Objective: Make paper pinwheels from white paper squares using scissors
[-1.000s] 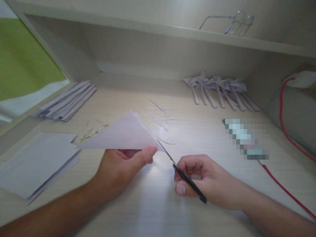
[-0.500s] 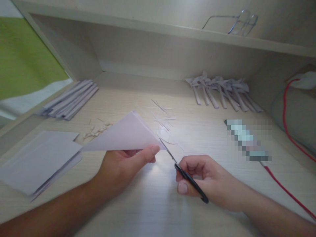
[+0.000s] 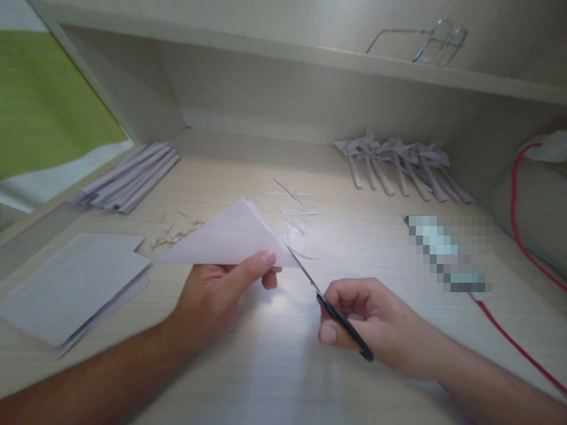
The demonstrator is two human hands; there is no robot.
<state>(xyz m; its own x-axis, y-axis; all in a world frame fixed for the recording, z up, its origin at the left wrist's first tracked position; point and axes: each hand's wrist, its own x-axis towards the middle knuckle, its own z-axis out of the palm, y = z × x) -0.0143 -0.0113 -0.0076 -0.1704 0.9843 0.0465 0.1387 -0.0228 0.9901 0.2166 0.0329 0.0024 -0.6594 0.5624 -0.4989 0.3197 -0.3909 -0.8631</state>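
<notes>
My left hand pinches a white sheet of paper folded into a triangle, thumb on top near its right corner and fingers beneath. In my right hand is a pair of scissors with black handles. Their blades point up and left and meet the paper's right edge near the corner. Whether the blades are closed on the paper I cannot make out. Thin paper strips lie scattered just beyond the triangle.
Squared white sheets are stacked at left. Behind them lie rolled paper tubes and small pale pieces. Paper pinwheel-like shapes on sticks rest at back right. A blurred-out phone-like device has a red cable. Glasses sit on the shelf.
My left thumb has shifted slightly left and up on the folded paper. The paper and scissors stay nearly in place; the whole view has shifted a little.
</notes>
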